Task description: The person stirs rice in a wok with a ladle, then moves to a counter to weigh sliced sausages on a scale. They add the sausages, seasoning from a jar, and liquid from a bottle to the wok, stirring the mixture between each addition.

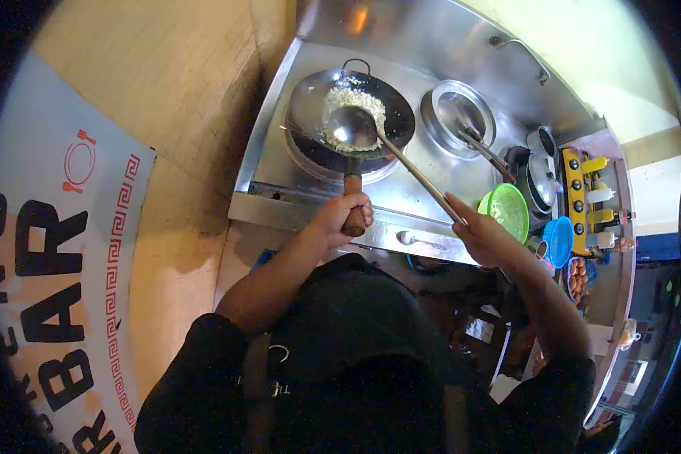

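while rice (353, 98) fills the wok (310, 106), the left grip (346, 216) wraps tight round its wooden handle (353, 183) and the right grip (483, 233) clasps the ladle (352, 127).

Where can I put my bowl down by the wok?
Bare steel shows between the wok and the round burner ring, and at the wok's front left. Crowded at the right end: pots, green colander, blue basket.
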{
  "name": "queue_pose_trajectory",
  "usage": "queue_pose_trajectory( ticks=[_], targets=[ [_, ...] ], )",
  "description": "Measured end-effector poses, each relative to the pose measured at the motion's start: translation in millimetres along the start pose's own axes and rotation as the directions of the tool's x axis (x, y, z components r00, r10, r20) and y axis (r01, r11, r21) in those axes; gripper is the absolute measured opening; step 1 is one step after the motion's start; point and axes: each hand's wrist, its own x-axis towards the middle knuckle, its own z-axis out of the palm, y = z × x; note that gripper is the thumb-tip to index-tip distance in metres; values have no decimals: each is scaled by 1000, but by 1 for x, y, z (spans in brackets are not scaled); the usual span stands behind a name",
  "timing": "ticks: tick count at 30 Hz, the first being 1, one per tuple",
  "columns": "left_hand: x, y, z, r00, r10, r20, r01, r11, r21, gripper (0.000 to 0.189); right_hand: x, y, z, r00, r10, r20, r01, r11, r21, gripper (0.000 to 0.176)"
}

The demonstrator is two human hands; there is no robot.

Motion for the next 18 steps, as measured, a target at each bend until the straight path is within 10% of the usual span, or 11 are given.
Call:
queue_pose_trajectory(
  ticks=[3,5,11,18],
  targets=[
    [8,-9,-18,999,-35,2,35,999,2,11,3,-16,1,988,32,150,-23,998,-63,59],
    [14,-11,-31,997,-72,22,73,997,-39,11,9,-27,11,990,138,36,-101,857,-506,62],
    [30,-14,-52,985,-173,-25,171,983,-70,11,136,9,94,984,26,-178,-93,921,-378,69],
    [36,-22,-65,991,-133,-34,131,990,-58,12,109,-10,83,991,61,-120,-100,928,-359,57]
  ],
)
